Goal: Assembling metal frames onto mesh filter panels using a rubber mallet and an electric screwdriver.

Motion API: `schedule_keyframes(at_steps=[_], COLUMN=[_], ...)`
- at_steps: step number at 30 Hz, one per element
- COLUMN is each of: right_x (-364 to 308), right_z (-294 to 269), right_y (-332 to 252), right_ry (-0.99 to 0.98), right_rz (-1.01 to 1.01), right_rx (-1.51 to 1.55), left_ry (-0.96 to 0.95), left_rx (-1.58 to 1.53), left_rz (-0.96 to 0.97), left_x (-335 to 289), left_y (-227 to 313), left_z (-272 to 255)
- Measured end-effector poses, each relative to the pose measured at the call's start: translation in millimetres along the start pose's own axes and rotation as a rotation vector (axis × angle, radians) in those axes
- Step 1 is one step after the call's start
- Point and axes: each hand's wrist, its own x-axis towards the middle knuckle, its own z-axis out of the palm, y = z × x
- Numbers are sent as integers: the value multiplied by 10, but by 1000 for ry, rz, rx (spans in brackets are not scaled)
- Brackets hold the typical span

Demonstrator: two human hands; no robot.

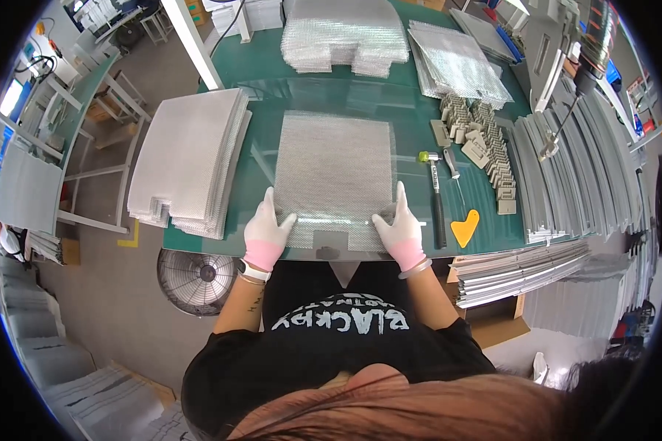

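A grey metal mesh sheet (335, 165) with a notch in its near edge lies flat on the green worktable (261, 125) before me. My left hand (266, 229), in a white glove with a pink cuff, grips its near left edge, thumb over the top. On the opposite side my right hand (401, 229), gloved alike, grips the near right edge, index finger stretched forward along it. The fingers under the sheet are hidden. Right of the sheet lie a hammer (437, 198) with a yellow-green face, a thin-shafted screwdriver (453, 166) and a yellow scraper (465, 228).
A stack of notched sheets (187, 147) overhangs the table's left edge. More mesh sheets (346, 33) lie at the far side. Rows of beige plastic pieces (499, 165) and upright grey panels (566, 169) stand at right. A power driver (594, 66) hangs above; a floor fan (198, 279) stands below left.
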Motion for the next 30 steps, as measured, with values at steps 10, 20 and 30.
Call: schedule_keyframes(at_steps=[10, 20, 30], right_x=[21, 85, 172], right_z=[-1, 7, -169], right_y=[-16, 85, 50], right_ry=[-82, -77, -230], right_rz=[22, -96, -106], right_rx=[-138, -185, -357], left_ry=[-14, 26, 32], left_rx=[2, -20, 32], left_rz=[-32, 0, -21], left_x=[-2, 28, 73], left_y=[21, -9, 75], left_z=[10, -23, -27])
